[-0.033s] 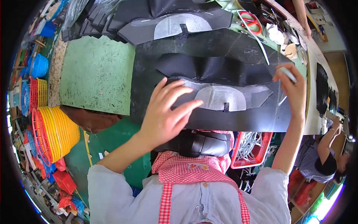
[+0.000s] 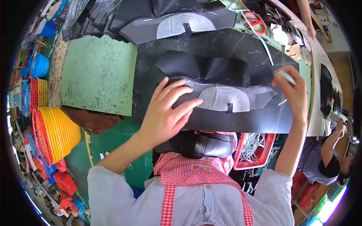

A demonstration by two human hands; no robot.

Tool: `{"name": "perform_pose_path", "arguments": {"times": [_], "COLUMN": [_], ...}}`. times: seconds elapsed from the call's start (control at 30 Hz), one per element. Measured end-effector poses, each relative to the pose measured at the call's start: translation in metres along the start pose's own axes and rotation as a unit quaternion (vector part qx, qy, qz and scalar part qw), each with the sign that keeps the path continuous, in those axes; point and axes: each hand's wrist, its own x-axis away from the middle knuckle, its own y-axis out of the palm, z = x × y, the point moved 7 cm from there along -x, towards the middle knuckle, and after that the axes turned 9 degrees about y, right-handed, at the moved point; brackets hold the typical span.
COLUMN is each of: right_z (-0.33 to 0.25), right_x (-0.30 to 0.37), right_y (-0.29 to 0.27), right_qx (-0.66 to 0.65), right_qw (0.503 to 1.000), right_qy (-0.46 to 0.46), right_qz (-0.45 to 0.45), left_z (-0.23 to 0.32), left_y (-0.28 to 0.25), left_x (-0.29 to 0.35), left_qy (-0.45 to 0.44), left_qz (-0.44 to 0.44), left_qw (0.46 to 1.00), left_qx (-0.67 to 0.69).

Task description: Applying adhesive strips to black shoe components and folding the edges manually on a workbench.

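Though wavy, panel (image 2: 224,80) under left fingers (image 2: 179,95)

Bright, fairly even light leaves soft highlights on the black sheet (image 2: 222,69) and a pale sheen across the right of the dark mat (image 2: 264,126). A white strip (image 2: 335,206) glares at lower right; fisheye distortion bends edges toward black corners.
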Motion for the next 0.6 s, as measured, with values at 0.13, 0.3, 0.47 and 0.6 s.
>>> {"name": "perform_pose_path", "arguments": {"times": [0.13, 0.3, 0.47, 0.6], "right_z": [-0.023, -0.048, -0.054, -0.050], "right_x": [0.017, 0.027, 0.023, 0.020], "right_y": [0.071, 0.131, 0.156, 0.164], "right_qx": [0.030, -0.027, -0.050, -0.012], "right_qw": [0.993, 0.981, 0.983, 0.988], "right_qy": [-0.073, -0.089, -0.132, -0.140], "right_qz": [-0.093, -0.169, -0.120, -0.071], "left_z": [-0.005, -0.009, -0.011, -0.012], "left_y": [0.006, 0.003, 0.003, 0.001], "left_x": [0.006, 0.011, 0.011, 0.013], "left_qy": [0.006, 0.015, 0.019, 0.014], "left_qz": [-0.010, -0.012, 0.001, 0.011], "left_qw": [0.999, 0.999, 0.998, 0.998], "left_qx": [0.032, 0.045, 0.061, 0.068]}}
